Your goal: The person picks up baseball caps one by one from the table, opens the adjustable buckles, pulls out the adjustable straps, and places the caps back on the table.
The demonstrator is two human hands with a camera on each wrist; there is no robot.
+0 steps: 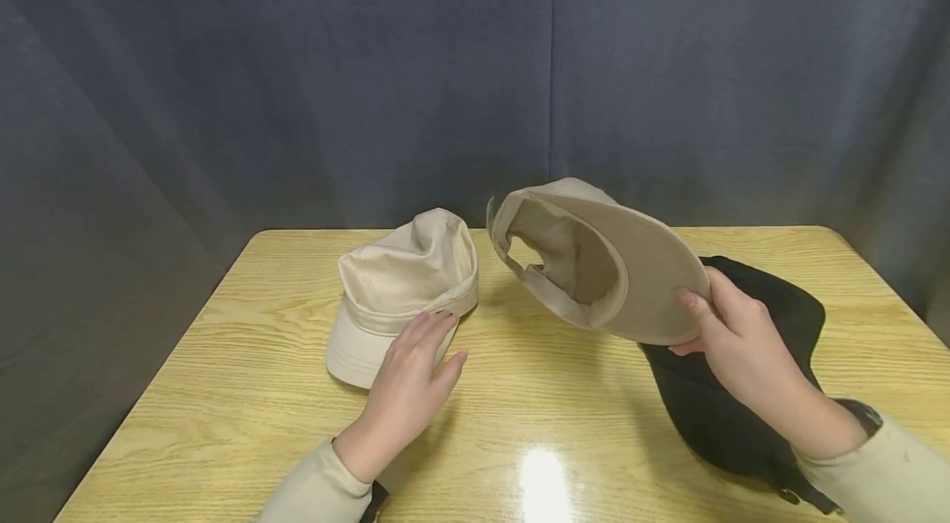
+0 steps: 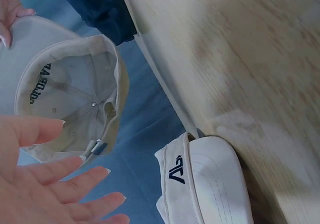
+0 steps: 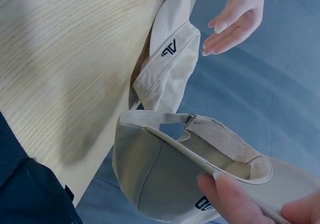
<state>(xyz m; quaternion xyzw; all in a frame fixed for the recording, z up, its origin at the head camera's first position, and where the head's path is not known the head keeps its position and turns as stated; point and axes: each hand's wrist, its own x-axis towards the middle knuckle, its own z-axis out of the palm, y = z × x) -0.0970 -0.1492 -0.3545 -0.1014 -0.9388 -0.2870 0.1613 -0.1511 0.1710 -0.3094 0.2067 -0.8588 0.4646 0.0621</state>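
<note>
My right hand (image 1: 745, 341) pinches the brim of a beige baseball cap (image 1: 653, 275) and holds it in the air, its hollow inside turned toward me. Dark lettering shows inside that cap in the left wrist view. A cream flat-topped cap (image 1: 408, 267) with a short visor lies on the table at the left; a dark logo marks its band in both wrist views. Near its visor, my left hand (image 1: 411, 383) hovers with fingers extended and nothing in its grasp. Below my right forearm lies a black hat (image 1: 712, 407), partly hidden by the arm.
All of this is over a light wood-grain table (image 1: 223, 416). A dark blue-grey curtain (image 1: 416, 77) hangs behind the table's far edge and along its sides. A bright light reflection sits near the table's front middle.
</note>
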